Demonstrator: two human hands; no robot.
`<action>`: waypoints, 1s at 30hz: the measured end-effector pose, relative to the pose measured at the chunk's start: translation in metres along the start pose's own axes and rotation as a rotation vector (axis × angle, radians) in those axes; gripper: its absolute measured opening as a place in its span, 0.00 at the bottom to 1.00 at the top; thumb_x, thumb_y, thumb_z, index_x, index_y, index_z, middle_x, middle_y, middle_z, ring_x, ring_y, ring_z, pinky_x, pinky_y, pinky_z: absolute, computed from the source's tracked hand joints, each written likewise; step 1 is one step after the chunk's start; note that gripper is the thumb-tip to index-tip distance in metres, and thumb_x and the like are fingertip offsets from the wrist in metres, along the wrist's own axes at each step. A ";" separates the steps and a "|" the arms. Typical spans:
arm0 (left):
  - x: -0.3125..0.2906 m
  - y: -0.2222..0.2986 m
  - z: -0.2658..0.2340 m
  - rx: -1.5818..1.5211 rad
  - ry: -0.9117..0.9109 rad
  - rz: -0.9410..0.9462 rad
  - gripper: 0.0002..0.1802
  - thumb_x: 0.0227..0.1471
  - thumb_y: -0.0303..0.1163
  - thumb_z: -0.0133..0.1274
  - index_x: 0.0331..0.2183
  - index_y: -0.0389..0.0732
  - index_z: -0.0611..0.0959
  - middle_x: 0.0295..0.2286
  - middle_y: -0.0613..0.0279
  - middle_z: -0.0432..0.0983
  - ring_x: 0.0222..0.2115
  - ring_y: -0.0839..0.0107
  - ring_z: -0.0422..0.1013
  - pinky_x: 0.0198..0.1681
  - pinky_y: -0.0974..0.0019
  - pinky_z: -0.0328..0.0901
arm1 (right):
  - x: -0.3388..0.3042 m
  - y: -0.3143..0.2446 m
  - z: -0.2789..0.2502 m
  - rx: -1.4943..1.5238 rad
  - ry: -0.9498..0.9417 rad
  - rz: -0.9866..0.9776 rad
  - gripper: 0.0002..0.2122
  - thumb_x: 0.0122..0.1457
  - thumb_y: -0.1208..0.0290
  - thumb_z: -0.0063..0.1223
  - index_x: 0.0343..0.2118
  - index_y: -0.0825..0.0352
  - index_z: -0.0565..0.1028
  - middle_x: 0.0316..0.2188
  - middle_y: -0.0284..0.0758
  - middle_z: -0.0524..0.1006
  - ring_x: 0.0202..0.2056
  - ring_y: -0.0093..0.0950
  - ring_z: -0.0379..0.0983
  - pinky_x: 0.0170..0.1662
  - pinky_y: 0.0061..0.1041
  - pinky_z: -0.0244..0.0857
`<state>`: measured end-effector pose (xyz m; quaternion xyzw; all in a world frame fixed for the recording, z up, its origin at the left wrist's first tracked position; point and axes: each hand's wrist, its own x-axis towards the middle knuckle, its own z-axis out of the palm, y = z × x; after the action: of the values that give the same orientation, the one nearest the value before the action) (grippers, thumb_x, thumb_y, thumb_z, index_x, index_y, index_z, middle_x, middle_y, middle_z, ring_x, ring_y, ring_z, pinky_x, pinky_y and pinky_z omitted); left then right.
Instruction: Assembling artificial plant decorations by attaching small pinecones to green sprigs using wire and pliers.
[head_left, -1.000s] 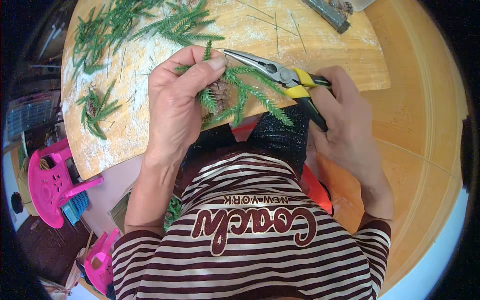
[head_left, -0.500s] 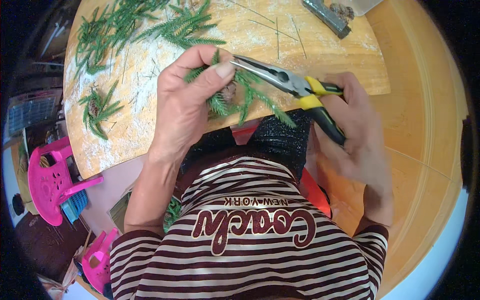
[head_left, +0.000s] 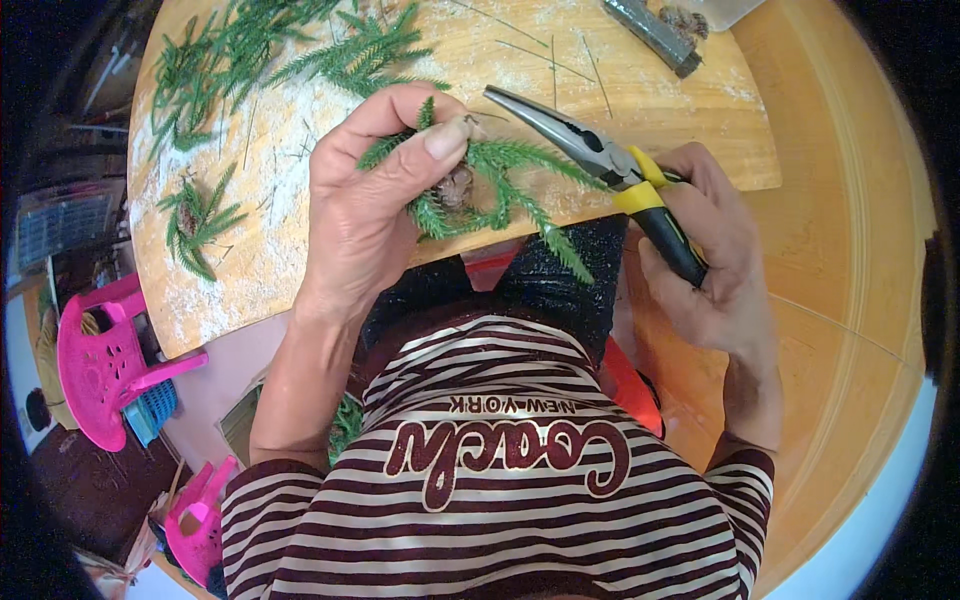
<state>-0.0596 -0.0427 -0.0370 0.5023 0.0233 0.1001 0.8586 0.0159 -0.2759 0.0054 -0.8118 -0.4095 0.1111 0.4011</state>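
Observation:
Between thumb and fingers, my left hand (head_left: 385, 165) pinches a green artificial pine sprig (head_left: 515, 185) over the table's near edge. A brown pine cone (head_left: 455, 188) sits among its needles, just below my thumb. A short thin wire end sticks out past my thumb tip. My right hand (head_left: 705, 255) is wrapped round the black and yellow handles of long-nose pliers (head_left: 590, 150). Their silver jaws point up and left, look closed and stand apart from the sprig, near the wire end.
On the round wooden table (head_left: 290, 225), dusted with white flecks, lie a heap of green sprigs (head_left: 240, 60), a small sprig with a cone (head_left: 197, 220) and several thin green wires (head_left: 555, 70). A dark bundle (head_left: 655, 38) lies at the far right. Pink chairs (head_left: 95, 365) stand at the left.
The pliers have come away from the sprig's wire, moving slightly right, and their tip is now free. My left hand keeps its pinch on the sprig, nearly in the same place.

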 end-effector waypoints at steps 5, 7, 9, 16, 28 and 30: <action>0.000 -0.001 0.005 -0.007 0.034 0.012 0.06 0.49 0.24 0.54 0.33 0.34 0.78 0.29 0.63 0.75 0.28 0.80 0.70 0.33 0.77 0.65 | 0.000 0.000 0.003 0.018 -0.065 -0.029 0.07 0.42 0.81 0.45 0.27 0.72 0.69 0.29 0.43 0.65 0.33 0.35 0.63 0.37 0.27 0.58; -0.001 -0.001 0.007 -0.030 0.069 0.016 0.07 0.49 0.23 0.54 0.33 0.33 0.78 0.28 0.63 0.75 0.28 0.80 0.70 0.34 0.77 0.65 | 0.000 0.000 0.004 0.005 -0.075 -0.031 0.07 0.41 0.81 0.45 0.27 0.73 0.68 0.29 0.43 0.65 0.32 0.36 0.63 0.36 0.27 0.58; -0.002 0.000 0.009 -0.043 0.085 0.016 0.07 0.49 0.23 0.55 0.33 0.33 0.78 0.28 0.62 0.75 0.28 0.80 0.70 0.34 0.76 0.65 | 0.000 -0.001 0.006 -0.072 -0.047 -0.049 0.10 0.37 0.80 0.49 0.27 0.70 0.70 0.29 0.43 0.65 0.30 0.39 0.66 0.33 0.28 0.61; -0.003 0.003 0.011 -0.030 0.155 -0.041 0.07 0.48 0.23 0.54 0.33 0.32 0.78 0.28 0.63 0.75 0.27 0.79 0.70 0.33 0.76 0.65 | 0.002 -0.003 0.008 -0.168 -0.037 -0.052 0.11 0.34 0.78 0.54 0.26 0.66 0.69 0.30 0.42 0.66 0.29 0.41 0.67 0.30 0.32 0.63; -0.005 -0.001 0.004 0.119 0.078 0.055 0.07 0.48 0.25 0.54 0.32 0.33 0.78 0.27 0.65 0.72 0.25 0.81 0.66 0.28 0.78 0.61 | 0.000 -0.001 -0.002 -0.159 -0.136 -0.009 0.11 0.38 0.76 0.53 0.28 0.67 0.69 0.33 0.42 0.66 0.35 0.39 0.65 0.36 0.30 0.61; -0.001 -0.001 -0.001 0.135 0.029 0.084 0.07 0.48 0.25 0.53 0.32 0.33 0.77 0.27 0.65 0.71 0.25 0.81 0.65 0.29 0.78 0.60 | -0.003 0.005 -0.008 0.112 -0.163 0.060 0.11 0.40 0.72 0.51 0.30 0.69 0.71 0.37 0.43 0.67 0.40 0.37 0.65 0.44 0.28 0.57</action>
<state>-0.0601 -0.0426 -0.0378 0.5580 0.0214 0.1412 0.8175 0.0212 -0.2845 0.0062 -0.7882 -0.4096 0.2113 0.4079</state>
